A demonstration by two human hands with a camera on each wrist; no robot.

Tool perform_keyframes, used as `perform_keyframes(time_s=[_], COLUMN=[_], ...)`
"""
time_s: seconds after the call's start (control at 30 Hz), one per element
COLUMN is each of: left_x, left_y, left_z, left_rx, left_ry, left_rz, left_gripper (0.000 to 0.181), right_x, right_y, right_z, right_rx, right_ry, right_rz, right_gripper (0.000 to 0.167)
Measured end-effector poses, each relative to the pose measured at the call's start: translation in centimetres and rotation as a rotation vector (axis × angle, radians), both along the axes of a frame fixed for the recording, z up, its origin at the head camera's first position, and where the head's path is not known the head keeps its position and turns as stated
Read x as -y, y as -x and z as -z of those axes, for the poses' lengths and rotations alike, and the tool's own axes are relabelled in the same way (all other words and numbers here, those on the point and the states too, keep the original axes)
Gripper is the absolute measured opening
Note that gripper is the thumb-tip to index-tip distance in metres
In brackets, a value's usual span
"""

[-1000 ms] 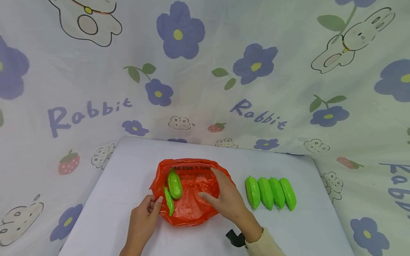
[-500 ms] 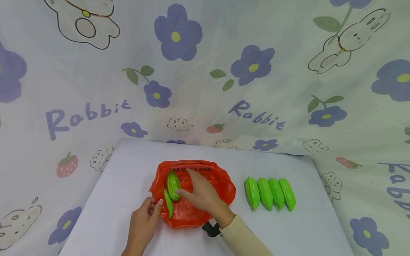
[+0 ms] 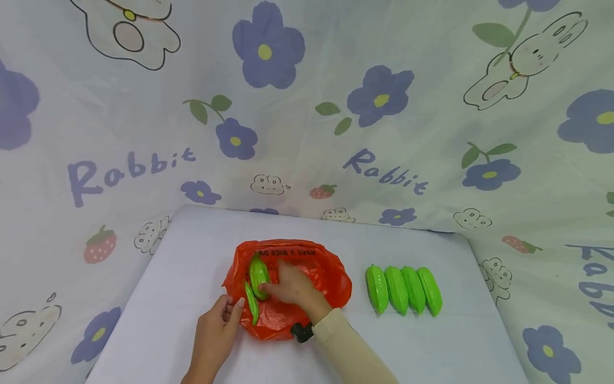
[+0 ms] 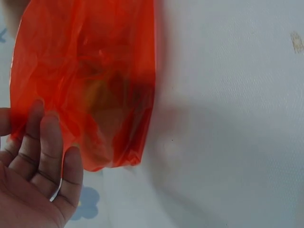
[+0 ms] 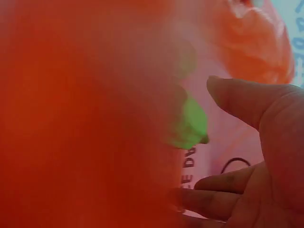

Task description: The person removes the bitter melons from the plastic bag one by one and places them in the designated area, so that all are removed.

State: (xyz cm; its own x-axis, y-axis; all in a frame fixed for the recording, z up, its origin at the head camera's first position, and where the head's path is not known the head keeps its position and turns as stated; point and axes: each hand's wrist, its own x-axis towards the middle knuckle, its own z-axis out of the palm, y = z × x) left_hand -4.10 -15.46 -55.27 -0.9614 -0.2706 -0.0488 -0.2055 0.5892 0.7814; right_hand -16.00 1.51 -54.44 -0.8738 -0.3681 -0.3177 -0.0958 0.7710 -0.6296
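A red plastic bag (image 3: 275, 318) lies open on the table, with a plump, glossy green gourd-like vegetable (image 3: 259, 273) and a thin green chili pepper (image 3: 252, 306) at its left side. My left hand (image 3: 214, 328) pinches the left rim between thumb and fingers. In the left wrist view, fingertips (image 4: 51, 128) rest along the outside of the bag. My right hand (image 3: 292, 286) is inside the bag, its thumb beside the plump vegetable. The right wrist view shows those fingers (image 5: 216, 202) spread apart from the vegetable's green tip (image 5: 192, 124); red film blurs the rest.
Several similar plump green vegetables (image 3: 397, 290) lie side by side right of the bag on the white table (image 3: 460, 341). A black object (image 3: 302, 333) sits at the right wrist. Behind the table hangs a rabbit-print cloth (image 3: 307, 133).
My right hand has moved left, from the bag's right side to beside the plump green vegetable. The left hand stays at the rim. The row of vegetables has not moved.
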Motion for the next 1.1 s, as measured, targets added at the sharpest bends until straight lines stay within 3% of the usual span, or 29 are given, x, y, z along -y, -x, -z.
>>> perform_keyframes(time_s=[0.5, 0.77, 1.1], left_x=[0.0, 0.1, 0.1], left_y=[-0.1, 0.1, 0.1], left_z=[0.2, 0.4, 0.5], left_rx=[-0.016, -0.034, -0.020], left_ry=[-0.001, 0.018, 0.014], left_rz=[0.002, -0.001, -0.009], left_gripper=[0.017, 0.015, 0.017], right_x=[1.4, 1.9, 1.7], right_y=[-0.3, -0.8, -0.7], right_z=[1.0, 1.6, 2.0], right_rx=[-0.080, -0.139, -0.149], right_ry=[-0.179, -0.224, -0.273], right_rz=[-0.002, -0.032, -0.052], right_gripper=[0.057, 0.059, 0.045])
